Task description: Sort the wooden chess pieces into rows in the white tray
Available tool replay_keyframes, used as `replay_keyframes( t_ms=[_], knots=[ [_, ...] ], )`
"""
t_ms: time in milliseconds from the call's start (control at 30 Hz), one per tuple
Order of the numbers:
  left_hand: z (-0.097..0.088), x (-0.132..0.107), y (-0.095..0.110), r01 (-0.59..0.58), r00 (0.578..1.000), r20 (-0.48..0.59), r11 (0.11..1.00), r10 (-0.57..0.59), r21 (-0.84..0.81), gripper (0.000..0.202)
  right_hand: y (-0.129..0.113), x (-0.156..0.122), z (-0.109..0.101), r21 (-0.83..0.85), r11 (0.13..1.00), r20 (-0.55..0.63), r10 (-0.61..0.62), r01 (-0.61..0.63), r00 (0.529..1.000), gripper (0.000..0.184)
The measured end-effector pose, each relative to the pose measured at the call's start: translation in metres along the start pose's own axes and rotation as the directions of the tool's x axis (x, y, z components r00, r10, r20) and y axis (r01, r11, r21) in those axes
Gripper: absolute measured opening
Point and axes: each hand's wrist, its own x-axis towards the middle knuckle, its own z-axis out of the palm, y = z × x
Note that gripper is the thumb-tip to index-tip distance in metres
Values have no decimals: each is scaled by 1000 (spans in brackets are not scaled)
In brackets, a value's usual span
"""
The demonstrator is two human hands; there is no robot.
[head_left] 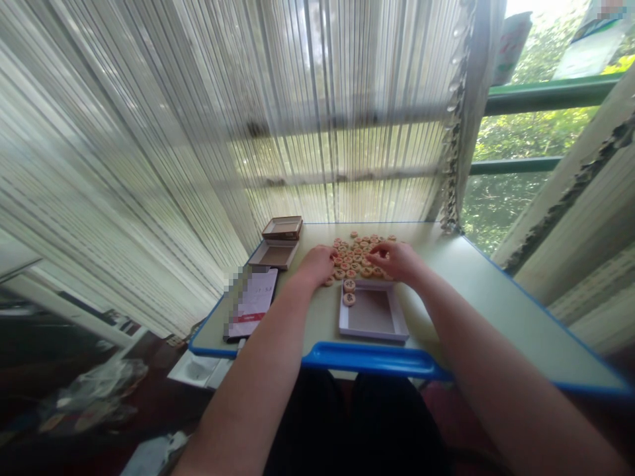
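A spread of round wooden Chinese chess pieces (350,258), marked with red and dark characters, lies at the middle of the table. My left hand (319,262) rests against the left side of the spread, fingers bent and apart, touching pieces at its edge. On the opposite side, my right hand (395,259) reaches over the pieces with curved fingers and a gap between them; no piece shows in its grip. Just nearer to me sits a shallow open box (397,311). Two chess pieces (349,299) stand one below the other in its upper left corner.
Two more shallow box parts, an open tray (274,254) and a brown-edged one (282,227), stand at the back left. A tablet or phone with a lit screen (254,301) lies on the left. The table (476,297) has a blue front groove (372,357); string curtains (297,99) hang behind.
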Motion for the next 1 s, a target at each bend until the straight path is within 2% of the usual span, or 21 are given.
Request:
replay_keyframes(
  t_ms=[67, 200, 267, 367, 467, 533, 600, 667, 733, 800, 1000],
  knots=[
    [0, -1, 0, 27, 1000, -3, 1000, -27, 3, 33, 2, 1, 0, -21, 1000, -25, 4, -5, 1000, 32],
    [0, -2, -1, 35, 999, 33, 999, -36, 35, 28, 5, 0, 4, -166, 986, 36, -12, 18, 999, 31],
    [-2, -1, -4, 70, 997, 17, 997, -70, 25, 31, 7, 0, 5, -213, 977, 51, 16, -5, 999, 32],
    [-6, -1, -12, 194, 981, -19, 981, -194, 3, 39, 15, 0, 3, -285, 945, 12, 174, -163, 985, 46],
    [-11, -2, -17, 303, 952, 38, 953, -304, 23, 42, 24, -1, 3, -338, 847, -31, 426, -410, 904, 70],
    [-11, -4, -18, 320, 943, 85, 947, -322, 28, 40, 29, -3, 4, -341, 805, 11, 520, -485, 854, 73],
    [-9, -4, -18, 273, 960, 67, 962, -272, -13, 38, 29, -4, 6, -333, 819, 64, 514, -468, 855, 68],
    [-5, -4, -18, 270, 963, 23, 962, -269, -43, 35, 26, -6, 7, -333, 851, 76, 454, -406, 888, 64],
    [-2, -1, -20, 305, 952, -20, 950, -307, -67, 33, 21, -8, 7, -340, 873, 63, 394, -351, 917, 59],
    [1, 1, -22, 333, 938, -69, 938, -340, -99, 34, 17, -9, 8, -334, 876, 26, 377, -348, 926, 60],
    [9, 7, -22, 329, 884, -279, 923, -376, -201, 38, 18, -11, 9, -319, 871, -4, 393, -373, 920, 68]
  ],
)
